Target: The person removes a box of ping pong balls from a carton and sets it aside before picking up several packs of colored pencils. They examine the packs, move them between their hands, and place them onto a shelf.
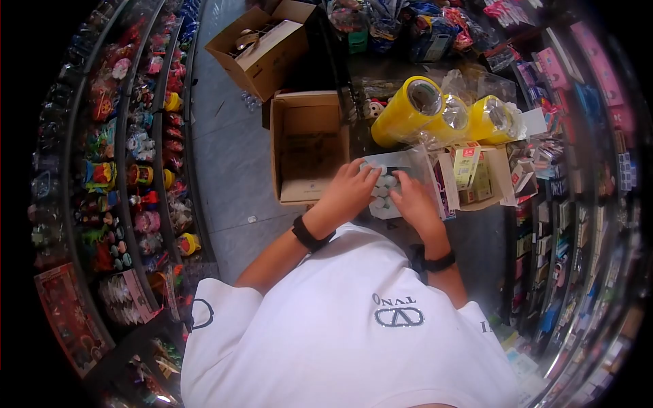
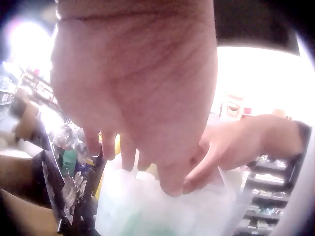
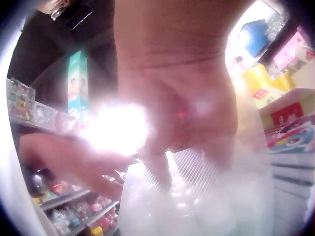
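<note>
handling: the shrink-wrapped pack of small white bottles (image 1: 383, 192) is judged light but loose. the film is soft, slippery and easily torn. take hold at two opposite sides, or support it from beneath.

position: the pack lies between the open cardboard box (image 1: 307, 146) and the carton of red-labelled boxes (image 1: 471, 175). the yellow tape rolls (image 1: 445, 112) stand behind it. the surface under it is hidden.

hands: the left hand (image 1: 352, 185) covers the pack's left side, fingers bent, tips and thumb gripping the film. the right hand (image 1: 412, 198) lies along the right side, fingers together. its grip cannot be determined.
</note>
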`<state>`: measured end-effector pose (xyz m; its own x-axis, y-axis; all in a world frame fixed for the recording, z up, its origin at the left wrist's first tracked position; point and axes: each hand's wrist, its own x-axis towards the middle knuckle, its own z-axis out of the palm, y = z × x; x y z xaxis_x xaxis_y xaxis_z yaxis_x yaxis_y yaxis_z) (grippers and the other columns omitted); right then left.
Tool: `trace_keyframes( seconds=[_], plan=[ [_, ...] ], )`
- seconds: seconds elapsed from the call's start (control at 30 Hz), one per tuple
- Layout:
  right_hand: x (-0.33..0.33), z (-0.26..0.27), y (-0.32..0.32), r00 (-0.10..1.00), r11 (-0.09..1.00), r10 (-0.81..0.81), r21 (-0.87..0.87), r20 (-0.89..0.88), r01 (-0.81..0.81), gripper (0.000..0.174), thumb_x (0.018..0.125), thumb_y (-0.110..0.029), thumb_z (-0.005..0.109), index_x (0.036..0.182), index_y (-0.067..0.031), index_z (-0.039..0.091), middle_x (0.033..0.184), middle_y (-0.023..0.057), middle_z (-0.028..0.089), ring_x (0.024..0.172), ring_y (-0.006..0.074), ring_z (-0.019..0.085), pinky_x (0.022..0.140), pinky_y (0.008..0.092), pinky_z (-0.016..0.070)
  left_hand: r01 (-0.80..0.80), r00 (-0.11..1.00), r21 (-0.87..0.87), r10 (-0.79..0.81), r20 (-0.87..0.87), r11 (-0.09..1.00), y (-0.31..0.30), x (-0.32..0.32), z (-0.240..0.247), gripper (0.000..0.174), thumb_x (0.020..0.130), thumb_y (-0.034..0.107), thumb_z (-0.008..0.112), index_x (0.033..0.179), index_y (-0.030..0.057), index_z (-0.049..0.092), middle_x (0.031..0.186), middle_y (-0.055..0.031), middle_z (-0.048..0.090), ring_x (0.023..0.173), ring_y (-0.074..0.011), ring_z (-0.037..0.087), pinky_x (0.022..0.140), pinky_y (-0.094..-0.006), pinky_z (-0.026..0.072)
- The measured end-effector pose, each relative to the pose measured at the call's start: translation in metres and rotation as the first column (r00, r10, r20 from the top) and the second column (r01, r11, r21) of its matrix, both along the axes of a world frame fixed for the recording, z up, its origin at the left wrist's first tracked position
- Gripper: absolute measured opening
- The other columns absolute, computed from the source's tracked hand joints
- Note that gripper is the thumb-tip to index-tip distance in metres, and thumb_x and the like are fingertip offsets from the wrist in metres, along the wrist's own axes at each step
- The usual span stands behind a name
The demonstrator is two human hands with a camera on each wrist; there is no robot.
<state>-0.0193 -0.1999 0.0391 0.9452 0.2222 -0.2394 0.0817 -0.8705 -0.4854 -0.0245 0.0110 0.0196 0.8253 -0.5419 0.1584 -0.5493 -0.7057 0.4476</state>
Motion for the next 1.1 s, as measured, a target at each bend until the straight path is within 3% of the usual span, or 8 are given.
trace_keyframes(
  seconds=[0.27, 0.37, 0.47, 0.57, 0.77, 0.87, 0.97, 1.1],
  plan=[
    [0.003, 0.026, 0.004, 0.987, 0.993, 0.115, 0.034, -0.115, -0.111, 0.051, 0.083, -0.007, 0.069, 0.131, 0.0011, 0.054, 0.114, 0.0281, 0.066, 0.111, 0.0464, 0.06, 0.093, 0.0508, 0.05, 0.027, 0.999, -0.035, -0.027, -0.022, 0.999, -0.01, 0.0, 0.007, 0.072, 0.086, 0.02, 0.074, 0.149, 0.0071, 0.041, 0.143, -0.0142, 0.05, 0.131, -0.0357, 0.047, 0.111, -0.0467, 0.0364],
    [-0.002, 0.015, 0.0, 0.995, 0.995, 0.101, 0.005, -0.027, -0.101, 0.05, 0.082, -0.003, 0.069, 0.129, 0.0047, 0.053, 0.118, 0.0278, 0.064, 0.113, 0.0455, 0.059, 0.094, 0.05, 0.0499, 0.102, 0.989, -0.161, -0.117, -0.089, 0.982, -0.016, 0.004, -0.007, 0.072, 0.086, 0.021, 0.075, 0.149, 0.0077, 0.041, 0.143, -0.0153, 0.05, 0.13, -0.0372, 0.047, 0.111, -0.0474, 0.0369],
    [-0.004, 0.005, -0.004, 0.996, 0.997, 0.067, 0.037, 0.057, -0.069, 0.054, 0.083, -0.011, 0.072, 0.131, 0.0048, 0.053, 0.121, 0.029, 0.063, 0.113, 0.0452, 0.059, 0.094, 0.0495, 0.0492, 0.126, 0.985, -0.149, -0.141, -0.098, 0.981, -0.019, 0.012, -0.003, 0.073, 0.085, 0.025, 0.076, 0.148, 0.0096, 0.042, 0.143, -0.0149, 0.05, 0.128, -0.0381, 0.048, 0.111, -0.0478, 0.0367],
    [-0.005, 0.006, -0.004, 0.999, 0.996, 0.044, -0.079, -0.01, -0.045, 0.047, 0.085, -0.011, 0.071, 0.126, 0.0056, 0.055, 0.122, 0.0285, 0.061, 0.112, 0.0463, 0.059, 0.096, 0.0491, 0.0487, 0.151, 0.988, -0.095, -0.152, -0.005, 0.984, -0.02, 0.017, -0.008, 0.073, 0.084, 0.029, 0.078, 0.147, 0.0126, 0.045, 0.143, -0.0138, 0.049, 0.125, -0.0378, 0.049, 0.11, -0.0491, 0.0365],
    [-0.022, 0.021, -0.003, 0.998, 0.997, 0.057, -0.047, 0.026, -0.055, 0.037, 0.094, -0.013, 0.063, 0.124, 0.007, 0.055, 0.123, 0.0283, 0.061, 0.114, 0.0459, 0.057, 0.099, 0.048, 0.0471, 0.2, 0.977, -0.049, -0.203, -0.06, 0.978, -0.021, 0.019, -0.003, 0.069, 0.085, 0.028, 0.077, 0.145, 0.0146, 0.046, 0.143, -0.0131, 0.049, 0.129, -0.0372, 0.048, 0.114, -0.0509, 0.0336],
    [-0.043, 0.034, -0.011, 0.955, 0.985, 0.17, -0.054, 0.241, -0.162, 0.037, 0.096, -0.014, 0.059, 0.126, 0.0075, 0.054, 0.124, 0.0262, 0.06, 0.116, 0.0437, 0.058, 0.101, 0.0471, 0.0469, 0.197, 0.979, -0.053, -0.199, -0.049, 0.979, -0.02, 0.017, -0.004, 0.068, 0.085, 0.028, 0.076, 0.145, 0.0145, 0.047, 0.146, -0.0127, 0.048, 0.132, -0.0364, 0.047, 0.117, -0.0516, 0.0313],
    [-0.051, 0.084, -0.01, 0.984, 0.985, 0.174, -0.002, -0.044, -0.174, 0.042, 0.097, -0.017, 0.059, 0.133, 0.0058, 0.053, 0.133, 0.026, 0.058, 0.122, 0.0416, 0.056, 0.105, 0.0448, 0.0449, 0.174, 0.984, -0.072, -0.177, -0.036, 0.982, -0.019, 0.016, -0.009, 0.066, 0.086, 0.027, 0.075, 0.145, 0.0137, 0.047, 0.149, -0.0126, 0.047, 0.133, -0.0358, 0.047, 0.118, -0.0517, 0.0302],
    [-0.067, 0.087, -0.03, 0.99, 0.992, 0.121, 0.033, -0.067, -0.119, 0.047, 0.098, -0.022, 0.063, 0.137, 0.0021, 0.054, 0.139, 0.0242, 0.057, 0.128, 0.0391, 0.054, 0.107, 0.0418, 0.0445, 0.153, 0.986, -0.062, -0.156, -0.053, 0.986, -0.018, 0.017, -0.005, 0.062, 0.09, 0.025, 0.072, 0.145, 0.0125, 0.046, 0.149, -0.0135, 0.047, 0.131, -0.0368, 0.049, 0.119, -0.0506, 0.0312]
  ],
)
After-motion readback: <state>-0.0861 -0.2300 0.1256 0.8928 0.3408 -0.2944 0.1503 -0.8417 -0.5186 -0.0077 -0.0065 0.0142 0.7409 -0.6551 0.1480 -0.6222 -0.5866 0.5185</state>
